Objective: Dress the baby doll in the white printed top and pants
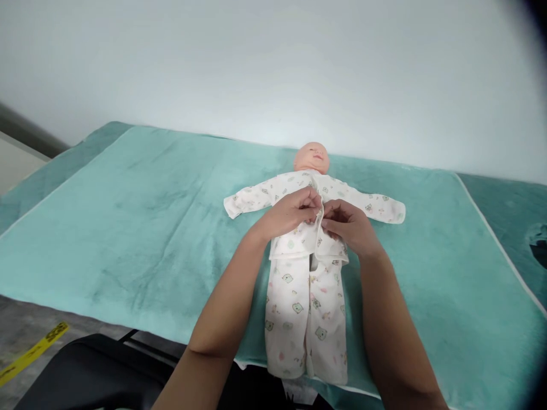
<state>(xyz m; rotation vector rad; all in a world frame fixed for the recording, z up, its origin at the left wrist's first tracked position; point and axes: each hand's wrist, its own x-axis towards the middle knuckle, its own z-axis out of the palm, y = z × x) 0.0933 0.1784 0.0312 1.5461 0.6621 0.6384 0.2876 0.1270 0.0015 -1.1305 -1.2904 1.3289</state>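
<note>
A baby doll point(313, 158) lies on its back, its head toward the wall. It wears a white printed jacket point(293, 245) with the sleeves spread out to both sides, and matching trousers point(288, 319) whose legs reach the front edge of the table. Over the chest, my left hand point(294, 210) pinches the jacket's front edge. My right hand point(348, 222) grips the same front opening from the other side, fingers bent and close to the left ones. The fastening between my fingertips is too small to make out. Below my hands the jacket's hem hangs slightly apart.
A green plush cloth point(128, 228) covers the table, with a fold line on its left part. Behind it rises a pale wall point(256, 68). A black chair point(98, 370) stands at the lower left, near yellow tape point(34, 353) on the floor. A dark object point(539, 247) sits at the right edge.
</note>
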